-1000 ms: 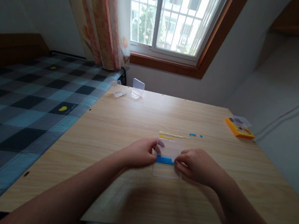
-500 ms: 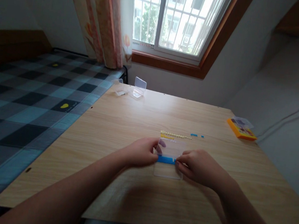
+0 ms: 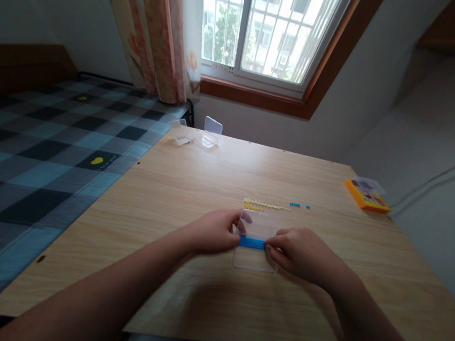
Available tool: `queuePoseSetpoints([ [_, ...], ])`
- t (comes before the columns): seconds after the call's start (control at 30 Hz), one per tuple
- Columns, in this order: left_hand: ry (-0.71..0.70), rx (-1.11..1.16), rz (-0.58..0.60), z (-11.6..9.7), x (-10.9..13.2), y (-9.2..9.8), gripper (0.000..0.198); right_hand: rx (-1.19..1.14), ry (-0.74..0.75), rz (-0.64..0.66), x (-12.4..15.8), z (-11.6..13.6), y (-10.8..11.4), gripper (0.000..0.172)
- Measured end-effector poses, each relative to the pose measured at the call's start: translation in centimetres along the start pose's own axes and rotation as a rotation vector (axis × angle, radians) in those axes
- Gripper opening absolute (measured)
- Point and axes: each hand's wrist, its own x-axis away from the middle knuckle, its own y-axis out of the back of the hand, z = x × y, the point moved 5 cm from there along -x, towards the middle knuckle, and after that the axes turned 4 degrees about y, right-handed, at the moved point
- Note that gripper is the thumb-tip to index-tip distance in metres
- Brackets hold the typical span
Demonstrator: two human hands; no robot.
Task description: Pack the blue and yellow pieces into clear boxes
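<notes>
Box: a clear box stands open on the table's near middle, its base flat and its lid raised towards the window.
Strip: a blue strip runs across the box where the lid meets the base, between the two hands.
Left hand: the left hand is curled and pinches the box's left edge, with a fingertip showing through the clear lid.
Right hand: the right hand is curled, its fingertips pressed together on the box's right edge at the strip's end.
Beads: a pale yellow row lies just behind the box; a few blue beads lie to its right, apart from it.
Table: the table is light wood.
Orange case: an orange case lies at the far right edge.
Small boxes: two small boxes, both clear, sit at the far left corner, one with its lid up.
Bed: a checked bed lies left of the table.
Window: a barred window sits behind, with a curtain to its left.
</notes>
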Motion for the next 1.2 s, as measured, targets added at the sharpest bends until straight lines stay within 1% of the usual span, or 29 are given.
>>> queuePoseSetpoints([
  [0.33, -0.001, -0.013, 0.003, 0.1, 0.0, 0.1, 0.034, 0.003, -0.004, -0.004, 0.2, 0.0, 0.0, 0.029],
  [0.4, -0.002, -0.008, 0.001, 0.1, 0.1, 0.1, 0.034, -0.02, 0.022, -0.02, 0.4, -0.1, 0.2, 0.03],
  [0.47, -0.002, -0.001, 0.001, 0.0, 0.1, 0.1, 0.034, -0.062, 0.086, -0.081, 0.7, -0.1, 0.6, 0.028],
  [0.5, -0.003, 0.004, 0.002, -0.1, 0.1, 0.1, 0.034, -0.084, 0.125, -0.149, 1.0, -0.2, 1.0, 0.027],
  [0.53, -0.006, 0.011, 0.003, -0.1, 0.1, 0.1, 0.033, -0.101, 0.156, -0.244, 1.3, -0.3, 1.5, 0.026],
  [0.6, -0.014, 0.025, 0.001, -0.2, 0.1, 0.1, 0.033, -0.111, 0.165, -0.496, 2.1, -1.3, 2.8, 0.025],
  [0.63, -0.013, 0.028, -0.001, -0.1, 0.1, 0.1, 0.032, -0.104, 0.133, -0.629, 2.5, -2.1, 3.5, 0.025],
  [0.7, 0.005, 0.03, -0.001, 0.1, 0.0, 0.0, 0.032, -0.084, 0.006, -0.863, 3.3, -4.4, 4.4, 0.026],
  [0.73, 0.024, 0.033, 0.002, 0.3, 0.0, 0.0, 0.033, -0.077, -0.075, -0.955, 3.7, -5.8, 4.7, 0.026],
  [0.8, 0.062, 0.052, 0.012, 0.6, -0.1, 0.0, 0.037, -0.087, -0.254, -1.086, 4.1, -9.0, 4.8, 0.03],
  [0.83, 0.072, 0.063, 0.019, 0.7, -0.2, 0.0, 0.038, -0.104, -0.339, -1.113, 4.3, -10.7, 4.6, 0.032],
  [0.87, 0.076, 0.068, 0.024, 0.8, -0.3, 0.1, 0.038, -0.127, -0.428, -1.112, 4.3, -12.3, 4.3, 0.036],
  [0.93, 0.074, 0.061, 0.032, 0.7, -0.4, 0.3, 0.036, -0.18, -0.602, -1.039, 4.2, -15.4, 3.3, 0.042],
  [0.97, 0.072, 0.059, 0.036, 0.7, -0.5, 0.4, 0.036, -0.197, -0.648, -1.004, 4.1, -16.5, 2.8, 0.043],
  [1.07, 0.06, 0.061, 0.046, 0.8, -0.6, 0.6, 0.032, -0.232, -0.725, -0.896, 3.7, -18.7, 1.3, 0.041],
  [1.2, 0.024, 0.029, 0.049, 1.4, -0.9, 1.0, 0.029, -0.256, -0.757, -0.748, 3.2, -19.7, -0.3, 0.032],
])
